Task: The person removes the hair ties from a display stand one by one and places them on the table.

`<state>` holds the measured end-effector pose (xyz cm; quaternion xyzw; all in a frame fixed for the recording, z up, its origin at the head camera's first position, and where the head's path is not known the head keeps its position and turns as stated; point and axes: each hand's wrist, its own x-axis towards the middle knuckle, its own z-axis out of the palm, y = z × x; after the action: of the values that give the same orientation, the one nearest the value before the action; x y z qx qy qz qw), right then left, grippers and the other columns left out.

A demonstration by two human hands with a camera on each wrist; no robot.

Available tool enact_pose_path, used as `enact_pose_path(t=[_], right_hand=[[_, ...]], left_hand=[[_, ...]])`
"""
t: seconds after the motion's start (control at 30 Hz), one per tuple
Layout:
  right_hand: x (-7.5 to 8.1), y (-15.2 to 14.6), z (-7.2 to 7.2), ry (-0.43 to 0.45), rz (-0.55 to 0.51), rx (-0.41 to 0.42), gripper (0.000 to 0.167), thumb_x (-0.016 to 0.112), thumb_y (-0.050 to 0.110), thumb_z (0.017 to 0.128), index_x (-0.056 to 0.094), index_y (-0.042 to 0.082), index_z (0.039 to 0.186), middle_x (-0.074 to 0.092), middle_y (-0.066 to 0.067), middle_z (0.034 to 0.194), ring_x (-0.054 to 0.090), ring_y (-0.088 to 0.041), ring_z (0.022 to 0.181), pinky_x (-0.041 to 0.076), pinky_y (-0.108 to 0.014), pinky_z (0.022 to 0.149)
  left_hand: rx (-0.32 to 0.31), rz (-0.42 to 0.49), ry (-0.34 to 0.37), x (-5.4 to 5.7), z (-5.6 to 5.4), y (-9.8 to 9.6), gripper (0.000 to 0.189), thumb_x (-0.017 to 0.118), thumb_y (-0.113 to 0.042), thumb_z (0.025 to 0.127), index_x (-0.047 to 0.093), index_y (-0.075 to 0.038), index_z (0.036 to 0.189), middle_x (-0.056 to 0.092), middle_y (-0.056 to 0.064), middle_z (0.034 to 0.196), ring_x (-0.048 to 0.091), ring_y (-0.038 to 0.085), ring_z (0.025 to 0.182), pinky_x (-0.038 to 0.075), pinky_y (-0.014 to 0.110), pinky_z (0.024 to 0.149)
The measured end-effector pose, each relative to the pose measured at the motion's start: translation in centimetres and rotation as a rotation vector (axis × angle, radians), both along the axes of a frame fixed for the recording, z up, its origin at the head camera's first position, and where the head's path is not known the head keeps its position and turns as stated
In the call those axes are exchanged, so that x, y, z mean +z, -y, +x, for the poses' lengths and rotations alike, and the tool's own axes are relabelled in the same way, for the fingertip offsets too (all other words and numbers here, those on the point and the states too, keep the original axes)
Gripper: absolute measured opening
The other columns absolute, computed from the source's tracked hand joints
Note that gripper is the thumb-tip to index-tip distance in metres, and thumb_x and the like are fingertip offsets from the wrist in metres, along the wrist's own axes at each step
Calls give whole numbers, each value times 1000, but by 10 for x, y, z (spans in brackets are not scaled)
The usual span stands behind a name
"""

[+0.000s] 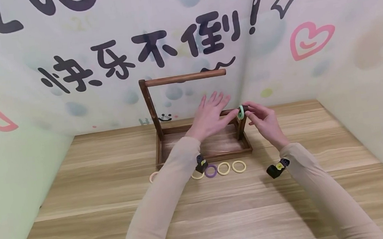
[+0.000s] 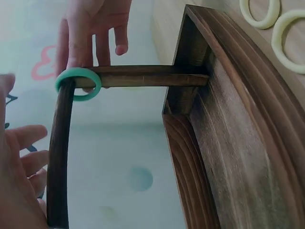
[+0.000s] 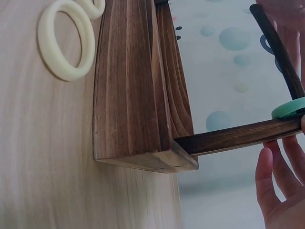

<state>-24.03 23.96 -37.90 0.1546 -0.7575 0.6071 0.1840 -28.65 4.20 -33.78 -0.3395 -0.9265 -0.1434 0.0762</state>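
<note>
A mint-green ring (image 1: 241,112) encircles the corner of the lower bar and short post on a dark wooden stand (image 1: 204,158). My right hand (image 1: 263,122) is at that corner, its thumb and index finger pinching the ring; part of the grip is hidden. In the left wrist view the ring (image 2: 78,84) lies tilted around the post top, the right hand's fingers (image 2: 81,43) against it. My left hand (image 1: 210,117), fingers spread, is beside the lower bar, its thumb near the ring. The right wrist view shows the ring (image 3: 289,109) at its edge.
Along the tabletop in front of the stand lie several loose rings, among them a purple ring (image 1: 211,171) and a cream ring (image 1: 239,166). My left sleeve partly covers this row. A taller upper bar (image 1: 185,77) extends above my left hand. A printed backdrop stands behind.
</note>
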Motion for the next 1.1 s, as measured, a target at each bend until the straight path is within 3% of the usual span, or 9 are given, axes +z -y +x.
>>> enact_pose_path(t=[0.2, 0.3, 0.5, 0.6, 0.83, 1.1], right_hand=[[0, 1, -1, -13, 7, 8, 30, 56, -6, 94, 54, -15, 123, 64, 9, 106, 62, -7, 90, 53, -22, 66], [-6, -1, -6, -19, 2, 13, 31, 55, -9, 94, 54, -15, 124, 66, 1, 108, 62, -4, 90, 53, -22, 65], [-19, -7, -17, -5, -10, 6, 32, 55, -7, 94, 55, -11, 126, 65, 0, 112, 63, -2, 91, 53, -21, 65], [-20, -7, -17, -2, -12, -3, 31, 55, -4, 95, 55, -11, 126, 65, -4, 114, 64, -3, 91, 53, -20, 66], [-18, -6, -16, -18, -24, 4, 32, 55, -6, 95, 54, -13, 126, 58, -31, 119, 63, -2, 90, 52, -19, 63], [-19, -7, -16, 3, -25, -7, 32, 56, -2, 95, 55, -12, 126, 59, -29, 118, 63, -3, 88, 53, -20, 64]], left_hand=[[-5, -50, -11, 4, 2, -14, 66, 31, -56, 101, 34, -14, 150, 29, 7, 155, 13, 18, 145, -3, 35, 115], [-12, -90, -10, 3, 2, -22, 67, 29, -58, 100, 32, -14, 151, 30, 5, 155, 14, 17, 145, -4, 33, 114], [19, -207, -96, -5, 3, -29, 66, 19, -58, 101, 31, -17, 152, 33, 1, 153, 24, 15, 142, -4, 35, 115], [37, -208, -123, -7, 4, -30, 64, 19, -57, 102, 33, -18, 151, 36, 0, 152, 27, 14, 141, -4, 34, 115], [49, -196, -152, -11, 5, -33, 62, 26, -57, 101, 37, -21, 150, 40, -1, 149, 33, 13, 138, 2, 35, 115], [58, -182, -160, -13, 4, -35, 60, 35, -57, 99, 42, -22, 147, 45, -1, 146, 38, 13, 135, 7, 33, 115]])
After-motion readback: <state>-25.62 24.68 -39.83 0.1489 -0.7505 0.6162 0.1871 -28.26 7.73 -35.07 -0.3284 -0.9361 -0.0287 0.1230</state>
